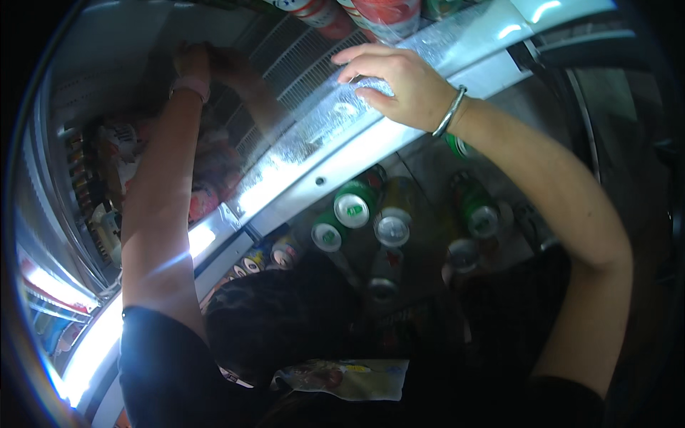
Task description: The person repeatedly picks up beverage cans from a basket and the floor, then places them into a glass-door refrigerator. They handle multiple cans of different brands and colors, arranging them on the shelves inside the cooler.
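Note:
My left hand (193,60) reaches deep into a lit refrigerated display cabinet, with a pinkish band (190,87) at the wrist. Shadow hides its fingers, so whether it grips anything is unclear. My right hand (401,80), wearing a silver bangle (449,111), is over the bright front strip of a shelf (299,147). Its fingers are curled but apart, and no object shows between them. Just beyond that hand, red-and-white containers (386,18) in clear wrap stand on the shelf.
Below the shelf stand several drink cans, including a green can (353,206) and a yellow can (394,219). Red-and-white packages (203,200) sit inside the cabinet near my left forearm. A lit edge (93,348) runs along the lower left.

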`<control>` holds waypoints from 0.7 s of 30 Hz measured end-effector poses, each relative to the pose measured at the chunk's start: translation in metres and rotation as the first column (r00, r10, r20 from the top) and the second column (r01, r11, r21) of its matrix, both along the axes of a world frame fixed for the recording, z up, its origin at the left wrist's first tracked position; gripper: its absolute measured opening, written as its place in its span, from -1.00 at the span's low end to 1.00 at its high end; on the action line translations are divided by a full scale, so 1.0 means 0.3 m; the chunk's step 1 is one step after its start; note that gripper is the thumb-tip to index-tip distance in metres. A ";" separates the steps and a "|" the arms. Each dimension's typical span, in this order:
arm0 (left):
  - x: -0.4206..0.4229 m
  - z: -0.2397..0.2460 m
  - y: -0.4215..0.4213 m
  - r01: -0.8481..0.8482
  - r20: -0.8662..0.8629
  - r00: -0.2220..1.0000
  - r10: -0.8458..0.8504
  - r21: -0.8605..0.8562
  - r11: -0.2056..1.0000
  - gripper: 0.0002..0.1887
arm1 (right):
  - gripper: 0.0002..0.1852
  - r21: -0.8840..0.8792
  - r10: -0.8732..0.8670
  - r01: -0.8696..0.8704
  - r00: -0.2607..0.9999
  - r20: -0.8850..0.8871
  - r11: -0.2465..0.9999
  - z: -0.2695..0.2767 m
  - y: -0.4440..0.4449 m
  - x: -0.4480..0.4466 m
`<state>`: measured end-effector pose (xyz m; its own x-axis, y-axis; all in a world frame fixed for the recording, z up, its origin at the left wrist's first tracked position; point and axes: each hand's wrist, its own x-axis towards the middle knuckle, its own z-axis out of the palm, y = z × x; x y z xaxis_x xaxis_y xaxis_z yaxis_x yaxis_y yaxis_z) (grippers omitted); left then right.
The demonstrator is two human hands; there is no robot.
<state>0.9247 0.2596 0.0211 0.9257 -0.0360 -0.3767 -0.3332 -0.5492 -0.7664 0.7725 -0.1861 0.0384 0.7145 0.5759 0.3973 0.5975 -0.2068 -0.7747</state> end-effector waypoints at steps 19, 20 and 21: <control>-0.894 0.475 -0.963 -0.160 -0.157 0.987 -0.032 -0.973 -0.168 -0.20 | -0.27 -0.490 -0.079 0.126 0.990 0.116 0.862 0.392 -0.332 -0.270; -0.903 0.481 -0.974 -0.145 -0.142 0.989 -0.033 -0.977 -0.154 -0.13 | -0.25 -0.435 -0.073 0.133 0.986 0.153 0.891 0.470 -0.319 -0.283; -0.906 0.484 -0.979 -0.101 -0.097 0.995 -0.035 -0.983 -0.154 -0.06 | -0.25 -0.374 -0.046 0.104 0.986 0.161 0.922 0.540 -0.306 -0.295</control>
<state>0.6530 -0.0341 0.1664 0.9169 -0.3992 0.0047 -0.2911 -0.6605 0.6921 0.6840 -0.2778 0.2004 0.7120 0.6512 0.2627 0.6694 -0.5164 -0.5341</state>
